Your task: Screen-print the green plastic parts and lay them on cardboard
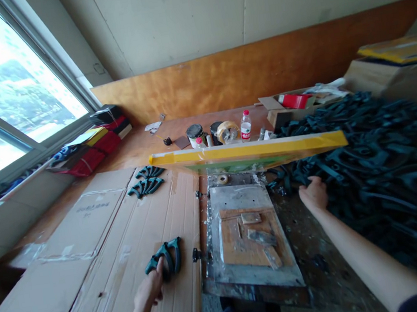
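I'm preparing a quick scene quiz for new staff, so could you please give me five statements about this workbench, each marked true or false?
1. The left hand is at dark green pieces on the cardboard. True.
2. The bottle has a blue cap. False: the bottle has a red cap.
3. The right hand is at the dark pile. True.
4. The window is on the picture's right. False: the window is on the left.
5. Small blocks lie on a brown board. True.
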### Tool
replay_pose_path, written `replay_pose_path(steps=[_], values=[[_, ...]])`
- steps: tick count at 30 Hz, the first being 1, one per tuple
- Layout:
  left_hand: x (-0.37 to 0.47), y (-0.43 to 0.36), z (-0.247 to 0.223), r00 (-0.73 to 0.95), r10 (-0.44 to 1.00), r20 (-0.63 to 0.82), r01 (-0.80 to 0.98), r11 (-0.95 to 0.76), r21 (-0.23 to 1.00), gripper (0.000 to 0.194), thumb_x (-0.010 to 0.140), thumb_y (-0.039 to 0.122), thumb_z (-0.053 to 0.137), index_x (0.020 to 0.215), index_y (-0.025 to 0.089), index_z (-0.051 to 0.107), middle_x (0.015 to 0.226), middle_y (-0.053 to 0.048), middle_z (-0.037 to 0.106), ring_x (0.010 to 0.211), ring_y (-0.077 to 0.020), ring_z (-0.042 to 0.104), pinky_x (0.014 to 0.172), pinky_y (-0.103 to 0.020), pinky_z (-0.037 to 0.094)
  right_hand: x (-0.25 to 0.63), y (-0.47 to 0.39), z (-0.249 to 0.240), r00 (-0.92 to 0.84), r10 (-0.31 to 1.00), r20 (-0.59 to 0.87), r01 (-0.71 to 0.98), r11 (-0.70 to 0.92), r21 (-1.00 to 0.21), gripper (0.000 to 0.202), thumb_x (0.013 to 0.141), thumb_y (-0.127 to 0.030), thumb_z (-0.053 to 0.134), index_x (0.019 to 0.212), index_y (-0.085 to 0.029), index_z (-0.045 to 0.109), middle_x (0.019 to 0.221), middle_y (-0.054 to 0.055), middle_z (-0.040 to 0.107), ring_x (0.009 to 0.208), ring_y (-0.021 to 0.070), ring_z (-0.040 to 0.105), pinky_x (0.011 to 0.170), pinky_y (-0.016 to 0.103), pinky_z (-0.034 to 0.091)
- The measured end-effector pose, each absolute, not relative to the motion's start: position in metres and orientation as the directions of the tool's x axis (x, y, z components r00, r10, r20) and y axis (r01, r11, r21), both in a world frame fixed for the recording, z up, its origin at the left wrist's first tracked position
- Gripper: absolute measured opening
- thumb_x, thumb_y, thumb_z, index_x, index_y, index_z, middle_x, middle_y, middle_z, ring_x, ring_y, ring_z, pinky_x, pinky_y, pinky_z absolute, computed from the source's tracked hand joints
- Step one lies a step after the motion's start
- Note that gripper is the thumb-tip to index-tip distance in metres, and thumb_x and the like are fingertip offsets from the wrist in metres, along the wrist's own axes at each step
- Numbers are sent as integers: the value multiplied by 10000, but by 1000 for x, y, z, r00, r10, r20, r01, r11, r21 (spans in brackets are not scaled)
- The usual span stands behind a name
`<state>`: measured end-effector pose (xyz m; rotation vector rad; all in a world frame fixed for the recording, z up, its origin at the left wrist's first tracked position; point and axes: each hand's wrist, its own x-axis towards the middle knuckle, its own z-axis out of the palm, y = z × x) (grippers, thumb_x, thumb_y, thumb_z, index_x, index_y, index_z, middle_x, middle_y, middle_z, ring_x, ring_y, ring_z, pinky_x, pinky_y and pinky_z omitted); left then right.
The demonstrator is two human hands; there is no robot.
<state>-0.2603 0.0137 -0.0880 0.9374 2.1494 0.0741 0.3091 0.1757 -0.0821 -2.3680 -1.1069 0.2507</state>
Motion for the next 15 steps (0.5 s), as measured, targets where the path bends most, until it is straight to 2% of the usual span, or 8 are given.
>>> replay_pose_path(steps=[2, 3, 5, 6, 8, 10, 12, 15], values=[[-255, 29, -71, -414, 617, -669, 604, 736, 305, 682, 793, 724, 289, 669, 140, 619, 352, -108, 521, 418, -297, 600, 495, -413, 503, 299, 161, -76, 573, 808, 138, 721, -418, -552, 471, 859, -263, 408, 1280, -59, 466, 1181, 260, 515, 1039, 334, 568, 869, 454, 469], [-249, 38, -60, -393, 650, -651, 609, 714, 345, 679, 796, 722, 286, 690, 141, 621, 363, -89, 522, 414, -272, 590, 496, -392, 501, 290, 151, -73, 463, 866, 189, 769, -286, -572, 446, 875, -249, 387, 1273, -75, 488, 1168, 228, 539, 1048, 309, 569, 901, 429, 464], [-230, 63, -32, -325, 765, -557, 596, 623, 508, 665, 816, 710, 273, 826, 149, 630, 452, -48, 568, 443, -211, 587, 516, -329, 502, 265, 127, -69, 101, 954, 283, 815, 83, -573, 429, 907, -208, 334, 1291, -142, 514, 1145, 153, 581, 1034, 250, 587, 921, 374, 471], [-217, 77, -15, -288, 823, -490, 568, 559, 605, 661, 826, 707, 267, 919, 158, 623, 518, -32, 596, 474, -180, 591, 533, -293, 502, 249, 114, -68, -103, 945, 310, 794, 266, -546, 447, 916, -177, 307, 1313, -190, 512, 1159, 118, 585, 1027, 221, 594, 915, 347, 481], [-185, 105, 25, -222, 920, -324, 479, 392, 785, 666, 837, 713, 253, 1130, 203, 565, 650, 2, 635, 545, -126, 597, 583, -234, 503, 216, 92, -65, -411, 855, 316, 728, 517, -450, 512, 908, -103, 283, 1324, -285, 520, 1203, 63, 573, 1037, 177, 594, 890, 300, 497], [-149, 130, 68, -169, 984, -58, 165, 86, 983, 680, 828, 701, 363, 1266, 198, 496, 638, 18, 626, 516, -114, 565, 557, -228, 494, 188, 78, -63, -561, 770, 305, 703, 637, -315, 528, 879, -54, 322, 1265, -302, 583, 1173, 59, 584, 1031, 182, 592, 869, 303, 509], [-120, 146, 107, -130, 987, 95, -75, -106, 992, 673, 831, 697, 379, 1227, 171, 521, 605, 15, 621, 476, -106, 541, 518, -216, 478, 171, 73, -61, -610, 737, 291, 717, 669, -194, 485, 853, -46, 404, 1214, -280, 629, 1062, 76, 617, 991, 215, 593, 851, 348, 517], [-99, 148, 138, -109, 982, 154, -167, -171, 971, 624, 839, 690, 378, 959, 126, 616, 546, -2, 599, 432, -103, 513, 461, -211, 446, 169, 73, -57, -610, 744, 273, 745, 655, -121, 494, 817, -32, 489, 1221, -279, 629, 1009, 81, 636, 981, 235, 581, 855, 385, 506]])
